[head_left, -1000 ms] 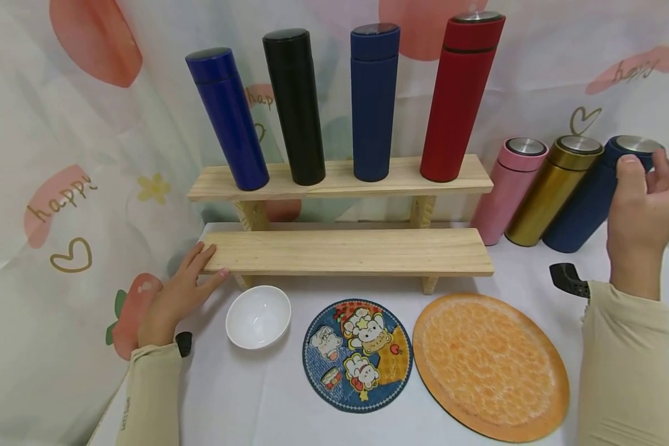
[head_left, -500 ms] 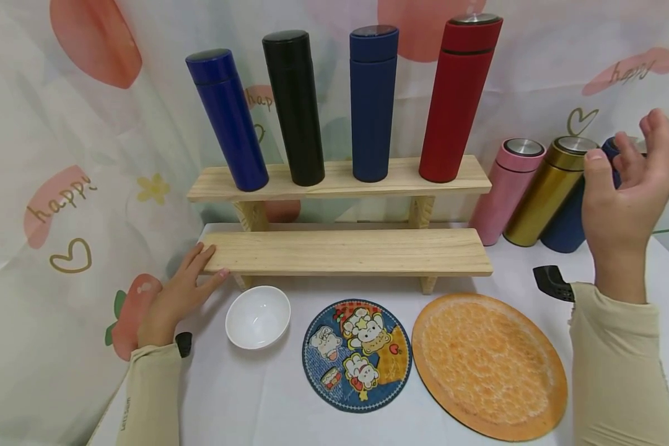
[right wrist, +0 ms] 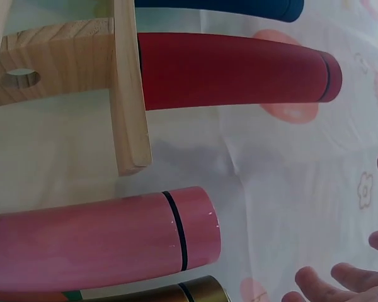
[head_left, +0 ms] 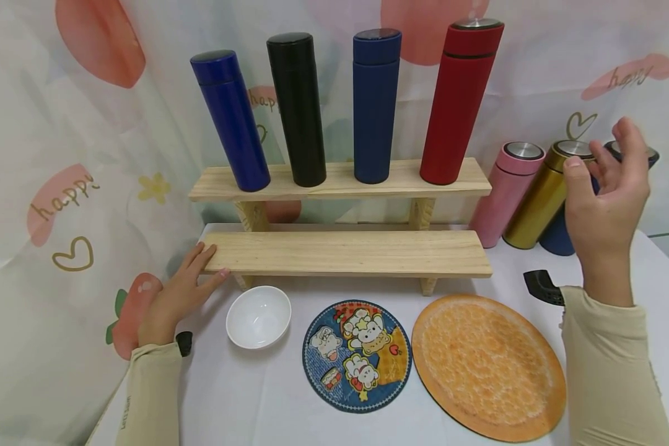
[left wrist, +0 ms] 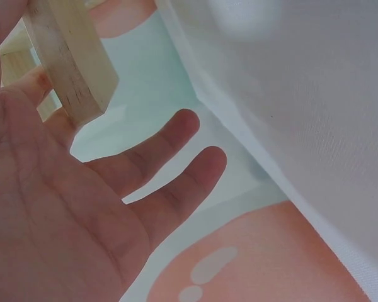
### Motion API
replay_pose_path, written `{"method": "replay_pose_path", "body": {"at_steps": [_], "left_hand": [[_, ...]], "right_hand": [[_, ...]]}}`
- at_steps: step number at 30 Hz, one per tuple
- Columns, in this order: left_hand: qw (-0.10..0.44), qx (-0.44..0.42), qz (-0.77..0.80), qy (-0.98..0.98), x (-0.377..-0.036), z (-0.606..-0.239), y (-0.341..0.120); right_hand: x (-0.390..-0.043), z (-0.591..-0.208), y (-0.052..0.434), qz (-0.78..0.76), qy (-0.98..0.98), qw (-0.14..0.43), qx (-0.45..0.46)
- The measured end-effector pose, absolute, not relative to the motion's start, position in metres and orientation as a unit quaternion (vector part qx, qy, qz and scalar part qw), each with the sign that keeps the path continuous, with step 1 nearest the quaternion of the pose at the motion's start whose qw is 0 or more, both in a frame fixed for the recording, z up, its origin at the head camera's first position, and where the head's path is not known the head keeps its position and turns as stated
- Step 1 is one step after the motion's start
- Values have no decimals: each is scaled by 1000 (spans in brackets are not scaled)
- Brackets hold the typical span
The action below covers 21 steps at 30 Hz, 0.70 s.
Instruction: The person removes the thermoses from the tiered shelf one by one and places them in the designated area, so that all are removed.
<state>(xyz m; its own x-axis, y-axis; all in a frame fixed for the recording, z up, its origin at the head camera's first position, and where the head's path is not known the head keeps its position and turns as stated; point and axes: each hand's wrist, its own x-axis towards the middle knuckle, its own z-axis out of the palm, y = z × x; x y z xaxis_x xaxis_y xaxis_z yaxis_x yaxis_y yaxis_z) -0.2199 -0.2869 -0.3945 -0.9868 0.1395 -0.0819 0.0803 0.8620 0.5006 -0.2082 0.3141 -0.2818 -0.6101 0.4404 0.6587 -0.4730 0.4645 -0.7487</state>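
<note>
My left hand (head_left: 178,291) rests on the left end of the lower board of a two-tier wooden shelf (head_left: 345,253). Its thumb lies at the front edge, while the ring and little fingers stretch free in the left wrist view. On the upper board stand a bright blue thermos bottle (head_left: 231,121), a black one (head_left: 297,111), a navy one (head_left: 376,108) and a red one (head_left: 461,102). My right hand (head_left: 607,210) is raised, fingers spread and loosely bent, holding nothing. Behind it are a gold thermos (head_left: 535,204) and a dark blue one (head_left: 557,230), partly hidden, beside a pink one (head_left: 507,195).
A white bowl (head_left: 259,317) sits before the shelf's left part. To its right lie a round cartoon-printed mat (head_left: 387,365) and a larger orange-brown round mat (head_left: 487,365). A patterned cloth (head_left: 106,155) hangs behind and to the left of the white table (head_left: 267,402).
My right hand has moved left, from beside the dark blue thermos to in front of it and the gold one. My left hand stays on the shelf, and the bottles keep their places.
</note>
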Motion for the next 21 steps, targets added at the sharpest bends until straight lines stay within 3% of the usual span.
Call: {"method": "replay_pose_path", "body": {"at_steps": [7,13,21], "left_hand": [[56,61,256,963,-219,-394,-287],[49,69,263,961,-219,-394,-287],[50,74,269,959,-218,-394,-287]], "right_hand": [[-208,-283,311,566,-703,431,26],[-208,-285,301,664,-631,393,73],[-221,-286,276,661,-660,343,94]]}}
